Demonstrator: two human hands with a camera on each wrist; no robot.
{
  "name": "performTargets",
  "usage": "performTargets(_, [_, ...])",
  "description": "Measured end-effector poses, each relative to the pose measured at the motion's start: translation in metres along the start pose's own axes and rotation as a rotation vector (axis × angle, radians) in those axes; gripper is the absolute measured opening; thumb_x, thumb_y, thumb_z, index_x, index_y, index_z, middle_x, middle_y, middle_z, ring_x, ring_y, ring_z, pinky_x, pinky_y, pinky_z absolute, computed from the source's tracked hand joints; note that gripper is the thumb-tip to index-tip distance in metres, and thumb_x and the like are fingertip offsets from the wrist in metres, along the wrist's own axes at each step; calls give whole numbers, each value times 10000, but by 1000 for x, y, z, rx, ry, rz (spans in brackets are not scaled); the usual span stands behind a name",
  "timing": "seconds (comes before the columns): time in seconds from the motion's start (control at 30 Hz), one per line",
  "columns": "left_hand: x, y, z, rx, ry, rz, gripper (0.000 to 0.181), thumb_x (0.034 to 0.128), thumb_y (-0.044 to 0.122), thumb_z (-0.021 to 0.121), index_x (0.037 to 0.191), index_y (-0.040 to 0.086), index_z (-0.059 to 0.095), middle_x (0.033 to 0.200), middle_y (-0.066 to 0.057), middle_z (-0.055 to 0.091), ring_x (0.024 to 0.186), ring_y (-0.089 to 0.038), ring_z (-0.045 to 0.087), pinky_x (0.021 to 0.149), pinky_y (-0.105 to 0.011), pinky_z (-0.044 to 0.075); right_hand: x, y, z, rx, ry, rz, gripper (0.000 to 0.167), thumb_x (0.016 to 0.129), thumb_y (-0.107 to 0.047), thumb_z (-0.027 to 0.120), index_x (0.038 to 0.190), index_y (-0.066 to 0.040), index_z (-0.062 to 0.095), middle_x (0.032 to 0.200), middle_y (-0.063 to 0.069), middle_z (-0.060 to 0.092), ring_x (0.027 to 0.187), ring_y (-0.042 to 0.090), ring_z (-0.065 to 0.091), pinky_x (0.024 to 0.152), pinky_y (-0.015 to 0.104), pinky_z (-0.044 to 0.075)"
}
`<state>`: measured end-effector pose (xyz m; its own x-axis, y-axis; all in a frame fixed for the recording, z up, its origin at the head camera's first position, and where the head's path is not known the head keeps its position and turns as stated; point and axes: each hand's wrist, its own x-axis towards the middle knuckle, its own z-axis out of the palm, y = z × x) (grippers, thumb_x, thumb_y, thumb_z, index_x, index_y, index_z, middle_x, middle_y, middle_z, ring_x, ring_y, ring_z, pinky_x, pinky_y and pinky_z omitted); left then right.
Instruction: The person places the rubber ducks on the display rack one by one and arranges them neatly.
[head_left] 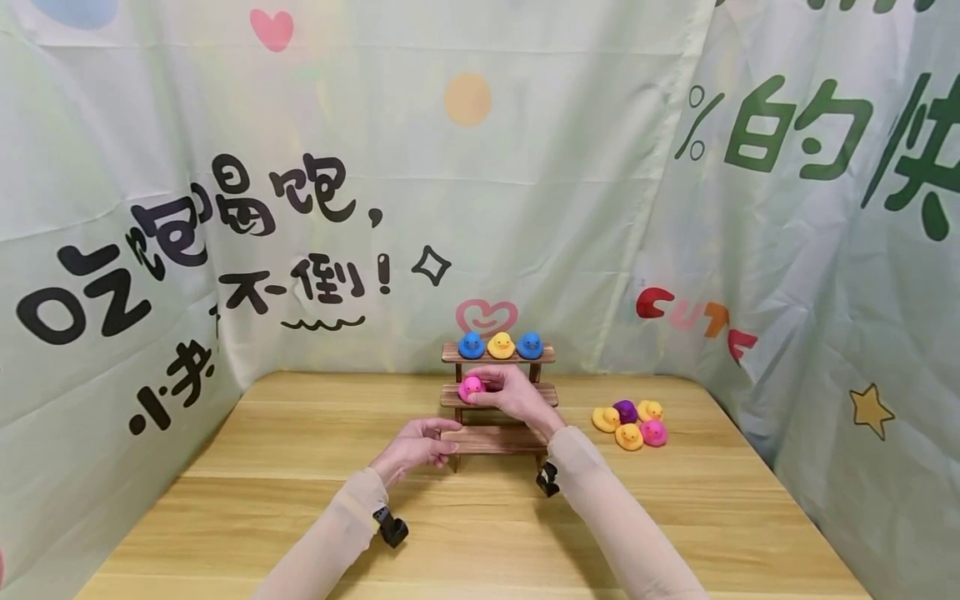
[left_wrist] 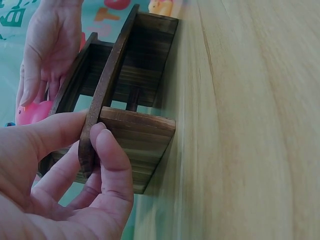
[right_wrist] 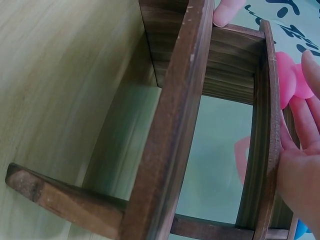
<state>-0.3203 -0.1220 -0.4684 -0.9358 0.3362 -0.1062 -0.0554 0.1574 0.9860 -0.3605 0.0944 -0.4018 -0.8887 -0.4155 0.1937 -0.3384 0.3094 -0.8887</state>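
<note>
A three-tier wooden display stand (head_left: 498,439) stands on the table in the head view. My left hand (head_left: 412,447) grips the left end of its lowest shelf; in the left wrist view the thumb and fingers (left_wrist: 114,160) pinch the board's edge. With my right hand (head_left: 517,394) I hold a pink rubber duck (head_left: 470,388) at the left part of the middle shelf. The right wrist view shows the duck's rounded pink body (right_wrist: 286,80) against that shelf. On the top shelf sit a blue duck (head_left: 471,346), a yellow duck (head_left: 501,345) and another blue duck (head_left: 529,345).
Right of the stand, a cluster of small ducks lies on the table (head_left: 315,533): several yellow ones (head_left: 629,437), a purple one (head_left: 625,411) and a pink one (head_left: 654,432). A printed cloth backdrop (head_left: 375,108) encloses the back and sides.
</note>
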Motion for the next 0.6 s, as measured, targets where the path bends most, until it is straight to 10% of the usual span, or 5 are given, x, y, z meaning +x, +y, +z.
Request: performTargets(0.6, [-2,0,1,-27,-5,-2,438,877,31,691,1304,8,592,911,-72,707,647,-128,603,613,-246,540,-2,0,0,27,5,13,462,858,-190,763,1295,-105,639,1186,59,702,1095,198,643,943,344,540])
